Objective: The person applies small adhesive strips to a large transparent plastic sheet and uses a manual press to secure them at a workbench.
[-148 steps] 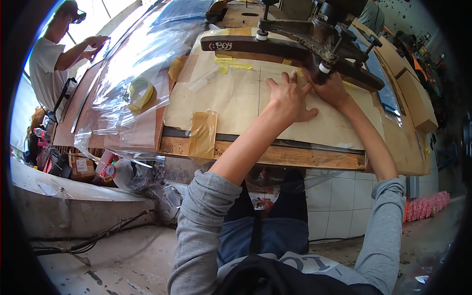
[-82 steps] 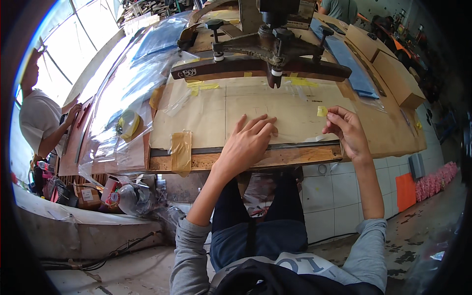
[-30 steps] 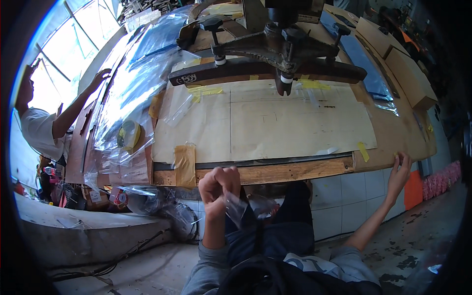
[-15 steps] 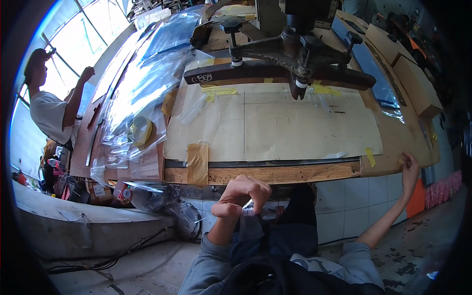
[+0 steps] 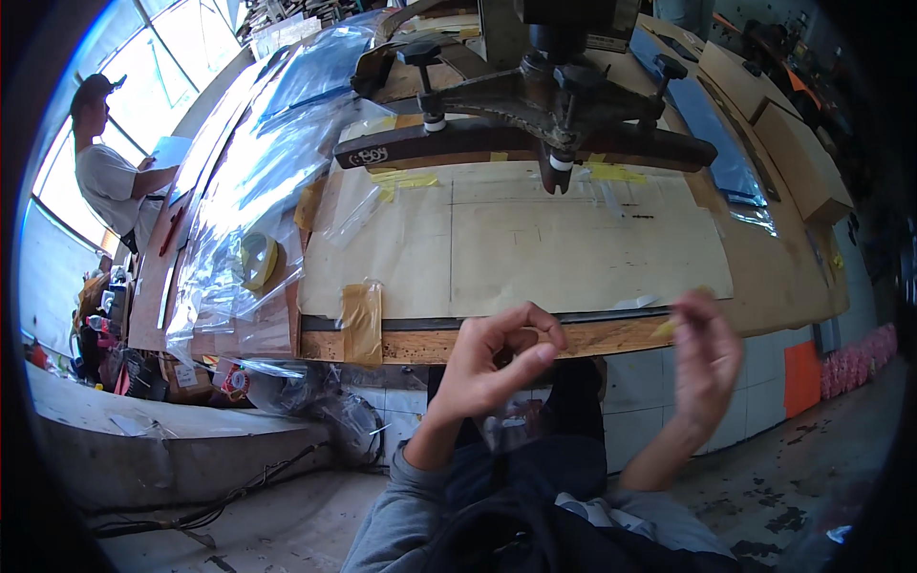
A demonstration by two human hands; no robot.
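Two hands: left hand (image 5: pixel 492 368) pinches crinkled clear plastic film (image 5: pixel 506 425); blurred right hand (image 5: pixel 705 358), grip unclear.

Single fisheye camera on my head, looking down and forward, close over my hands, onto paper-covered wooden workbench (image 5: pixel 764 286); rim edges bend.

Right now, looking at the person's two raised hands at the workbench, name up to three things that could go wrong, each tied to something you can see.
1. The left hand pinches a small clear plastic piece off the bench, above the lap; it could slip and drop to the floor.
2. The right hand is blurred, with a small yellow bit at its fingertips; that bit might be lost or stick in the wrong spot.
3. The dark machine arm overhangs the paper sheet; reaching hands might knock it.
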